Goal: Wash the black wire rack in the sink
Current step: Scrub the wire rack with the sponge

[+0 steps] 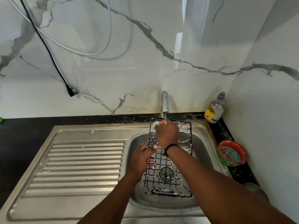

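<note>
The black wire rack (pixel 168 180) stands tilted in the steel sink (pixel 139 189), its far end leaning up under the tap (pixel 165 102). White suds cling to its wires. My left hand (pixel 142 157) grips the rack's left edge near the middle. My right hand (pixel 166 133) is closed on a pale green sponge (pixel 155 124) and presses it against the rack's upper left corner. The sink's drain (pixel 166 173) shows through the wires.
A ribbed steel draining board (pixel 80 165) lies left of the basin. A clear bottle of dish liquid (pixel 215 109) stands in the back right corner. A red and green bowl (pixel 232 153) holding a sponge sits on the dark counter at right. A black plug (pixel 72 92) hangs on the marble wall.
</note>
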